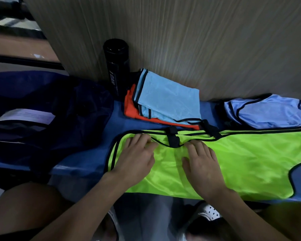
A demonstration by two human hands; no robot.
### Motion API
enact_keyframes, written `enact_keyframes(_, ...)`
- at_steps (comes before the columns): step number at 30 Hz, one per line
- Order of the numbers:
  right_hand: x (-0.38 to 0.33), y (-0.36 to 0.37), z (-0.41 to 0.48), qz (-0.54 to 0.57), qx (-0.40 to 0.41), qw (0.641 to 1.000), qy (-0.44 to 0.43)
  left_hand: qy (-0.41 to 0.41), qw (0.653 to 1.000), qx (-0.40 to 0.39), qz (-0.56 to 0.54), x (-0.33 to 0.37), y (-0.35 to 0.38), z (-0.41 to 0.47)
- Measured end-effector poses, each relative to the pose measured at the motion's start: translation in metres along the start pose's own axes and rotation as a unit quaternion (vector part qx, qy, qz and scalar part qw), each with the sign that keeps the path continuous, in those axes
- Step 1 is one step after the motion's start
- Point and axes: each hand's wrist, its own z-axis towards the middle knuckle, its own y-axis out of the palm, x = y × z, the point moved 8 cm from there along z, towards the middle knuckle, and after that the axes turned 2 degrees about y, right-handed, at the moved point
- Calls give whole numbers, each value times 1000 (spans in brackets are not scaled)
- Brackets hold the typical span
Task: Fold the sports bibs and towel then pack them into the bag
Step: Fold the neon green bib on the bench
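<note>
Both hands, left hand (135, 156) and right hand (202, 164), lie flat with fingers straight, pressing the green bib (241, 164) on the bench (87, 164). Slick fabric likely slides, skewing the fold. The bag (42, 105) lies left of them.

Green bib (233, 162) is smooth, shiny cloth; the folded blue bib (170, 100) is matt mesh; bottle (116, 66) is glossy black plastic; wall (181, 40) is wood-grained.

My left hand (137, 157) and right hand (202, 164) flat on the green bib (250, 159) at frame centre, folded light blue bib (169, 100) over orange bib (130, 106) above, dark blue bag (42, 101) at left
</note>
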Motion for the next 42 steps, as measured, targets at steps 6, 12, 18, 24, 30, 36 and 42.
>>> enact_keyframes(6, 11, 6, 2, -10, -10, 1000, 24, -65, 995, -51, 53, -10, 12, -5)
enact_keyframes(12, 28, 13, 11, -43, -53, 996, 61, -103, 990, -80, 55, -16, 16, -5)
enact_keyframes(18, 28, 5, 12, -49, -16, 997, 49, -56, 996, -15, 67, 2, -2, 4)
enact_keyframes(24, 51, 3, 12, -58, -18, 989, 135, -41, 995, -55, 76, -2, 18, 3)
enact_keyframes(30, 57, 15, 10, -15, -82, 992, 99, -53, 994, -67, 71, 3, 11, 7)
enact_keyframes(36, 74, -13, 9, 17, -26, 995, 98, 55, 993, 101, -9, 68, -39, 33)
enact_keyframes(42, 157, -46, -12, 92, 58, 969, 220, 167, 984, 46, -25, 170, -32, 115)
